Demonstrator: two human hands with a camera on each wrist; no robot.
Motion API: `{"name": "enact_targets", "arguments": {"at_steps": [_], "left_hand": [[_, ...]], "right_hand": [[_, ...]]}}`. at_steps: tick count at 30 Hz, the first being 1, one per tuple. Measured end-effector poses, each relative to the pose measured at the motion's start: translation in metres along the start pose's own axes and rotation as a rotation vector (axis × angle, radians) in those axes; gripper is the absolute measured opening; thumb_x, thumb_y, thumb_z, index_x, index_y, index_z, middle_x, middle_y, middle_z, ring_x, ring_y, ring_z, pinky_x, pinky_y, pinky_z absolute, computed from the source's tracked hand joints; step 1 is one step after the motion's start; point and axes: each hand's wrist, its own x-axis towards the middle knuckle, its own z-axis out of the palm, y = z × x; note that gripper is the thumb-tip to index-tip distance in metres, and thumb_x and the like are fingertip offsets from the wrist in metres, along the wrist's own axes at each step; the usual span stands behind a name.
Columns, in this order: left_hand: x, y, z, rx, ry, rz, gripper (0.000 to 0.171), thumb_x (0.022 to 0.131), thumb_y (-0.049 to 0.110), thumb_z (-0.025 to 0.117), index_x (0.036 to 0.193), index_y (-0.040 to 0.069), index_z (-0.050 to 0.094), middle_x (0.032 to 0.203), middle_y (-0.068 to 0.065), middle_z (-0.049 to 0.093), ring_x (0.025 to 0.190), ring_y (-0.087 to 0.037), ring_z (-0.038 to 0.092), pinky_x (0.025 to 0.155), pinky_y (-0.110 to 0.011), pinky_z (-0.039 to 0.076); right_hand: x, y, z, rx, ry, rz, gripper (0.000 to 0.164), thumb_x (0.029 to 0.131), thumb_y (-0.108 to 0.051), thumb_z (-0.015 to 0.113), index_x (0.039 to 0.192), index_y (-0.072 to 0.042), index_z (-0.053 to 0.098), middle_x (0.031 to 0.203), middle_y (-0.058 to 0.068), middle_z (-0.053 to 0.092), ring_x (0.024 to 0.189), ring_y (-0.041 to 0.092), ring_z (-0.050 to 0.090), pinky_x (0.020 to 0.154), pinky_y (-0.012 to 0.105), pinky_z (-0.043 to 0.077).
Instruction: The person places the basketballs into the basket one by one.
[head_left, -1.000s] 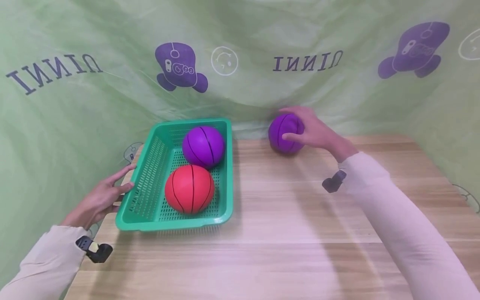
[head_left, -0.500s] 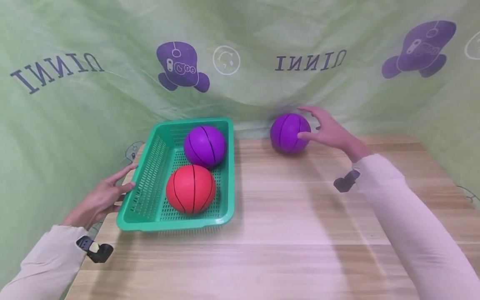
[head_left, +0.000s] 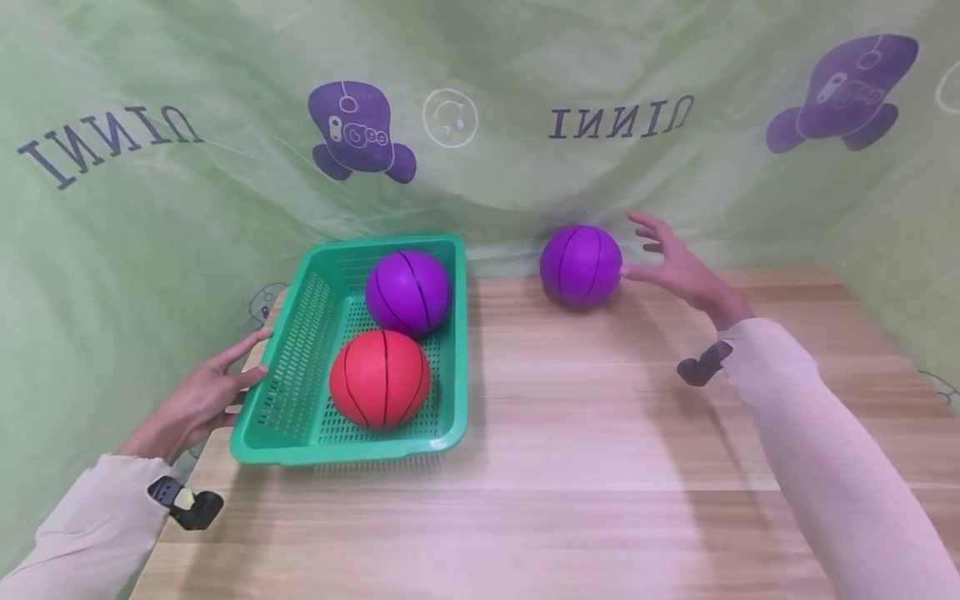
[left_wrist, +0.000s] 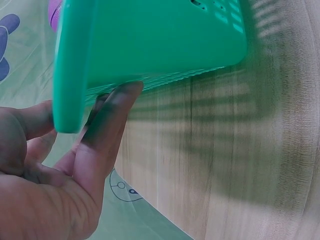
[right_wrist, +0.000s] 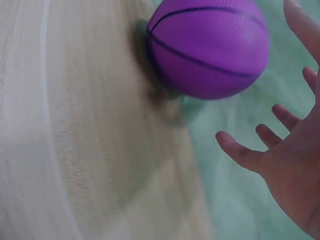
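At the left of the table, my left hand [head_left: 198, 404] holds the long left rim of a green plastic basket [head_left: 352, 455]. In the left wrist view its thumb is at the rim, and its fingers lie along the outside of the basket wall [left_wrist: 165, 40]. Inside the basket, a purple toy basketball [head_left: 408, 293] sits behind a red toy basketball [head_left: 380, 379]. A second purple basketball [head_left: 581, 267] rests at the back table edge. My right hand [head_left: 671, 262] is just right of that ball, fingers spread and holding nothing; the right wrist view shows a gap between them.
The light wooden table [head_left: 570, 467] reaches back to a green printed curtain [head_left: 495, 192], which also hangs along both sides. Bare tabletop lies between the basket and my right arm.
My right hand has let go of the purple ball at the back edge and drawn away to the right. That ball stays in place. My left hand keeps its hold on the basket.
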Motion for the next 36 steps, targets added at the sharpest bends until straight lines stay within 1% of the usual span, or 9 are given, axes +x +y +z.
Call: {"name": "enact_targets", "arguments": {"at_steps": [5,8,11,15,18,21,25,30,36], "left_hand": [[-0.004,-0.004,-0.001,-0.007,0.000,0.003,0.068,0.108,0.026,0.047,0.161,0.037,0.006,0.142,-0.028,0.036,0.097,-0.019,0.064,0.078,-0.043,0.058],[-0.005,-0.004,-0.001,-0.013,0.008,0.005,0.069,0.108,0.025,0.048,0.162,0.036,0.007,0.137,-0.026,0.041,0.096,-0.020,0.065,0.079,-0.044,0.058],[-0.006,-0.004,-0.003,-0.011,0.020,0.006,0.068,0.108,0.024,0.047,0.161,0.037,0.007,0.136,-0.026,0.042,0.095,-0.020,0.065,0.078,-0.044,0.059],[-0.008,-0.004,-0.005,-0.013,0.031,0.010,0.067,0.109,0.024,0.045,0.161,0.037,0.007,0.141,-0.028,0.038,0.095,-0.019,0.066,0.076,-0.043,0.059],[-0.009,-0.004,-0.006,-0.016,0.037,0.006,0.067,0.109,0.024,0.045,0.161,0.037,0.006,0.144,-0.029,0.035,0.096,-0.018,0.066,0.077,-0.043,0.059],[-0.010,-0.004,-0.005,-0.020,0.046,-0.001,0.067,0.108,0.025,0.046,0.161,0.037,0.007,0.145,-0.029,0.034,0.096,-0.018,0.065,0.078,-0.043,0.059],[-0.010,-0.006,-0.003,-0.024,0.055,-0.001,0.066,0.109,0.025,0.046,0.161,0.037,0.008,0.146,-0.030,0.034,0.097,-0.019,0.065,0.077,-0.043,0.059],[-0.009,-0.005,-0.001,-0.028,0.045,0.003,0.067,0.108,0.024,0.048,0.162,0.035,0.009,0.138,-0.027,0.041,0.098,-0.023,0.065,0.078,-0.044,0.059],[-0.003,0.001,0.000,-0.035,0.035,0.003,0.068,0.108,0.021,0.049,0.162,0.031,0.010,0.127,-0.022,0.048,0.094,-0.023,0.067,0.078,-0.046,0.059]], "right_hand": [[0.001,0.015,0.005,0.173,-0.018,0.047,0.090,0.096,-0.015,0.067,0.162,-0.020,0.005,0.162,0.022,0.007,0.143,0.049,0.017,0.100,0.065,0.040],[0.003,0.025,0.007,0.210,-0.021,0.062,0.088,0.099,-0.014,0.064,0.161,-0.020,0.002,0.162,0.024,0.005,0.143,0.050,0.017,0.098,0.061,0.043],[0.007,0.028,0.010,0.238,-0.017,0.063,0.088,0.099,-0.013,0.063,0.161,-0.021,0.002,0.161,0.024,0.006,0.143,0.050,0.018,0.098,0.060,0.044],[0.014,0.022,0.018,0.255,0.015,0.041,0.088,0.097,-0.011,0.067,0.161,-0.020,0.007,0.161,0.023,0.012,0.143,0.047,0.022,0.099,0.058,0.044],[0.021,0.017,0.027,0.236,0.032,0.023,0.089,0.095,-0.014,0.069,0.161,-0.020,0.009,0.160,0.021,0.014,0.142,0.045,0.024,0.102,0.060,0.041],[0.029,0.013,0.036,0.228,0.023,0.022,0.091,0.094,-0.015,0.070,0.161,-0.022,0.009,0.161,0.019,0.014,0.143,0.043,0.024,0.104,0.063,0.037],[0.040,0.012,0.047,0.230,0.010,0.041,0.094,0.093,-0.016,0.071,0.161,-0.026,0.007,0.161,0.018,0.014,0.140,0.045,0.028,0.105,0.062,0.037],[0.047,0.020,0.058,0.224,0.036,0.040,0.094,0.092,-0.016,0.072,0.161,-0.025,0.008,0.156,0.023,0.019,0.135,0.046,0.035,0.107,0.058,0.037],[0.040,0.023,0.061,0.211,0.066,0.047,0.094,0.091,-0.015,0.074,0.161,-0.019,0.011,0.156,0.025,0.019,0.134,0.048,0.036,0.106,0.060,0.037]]}}
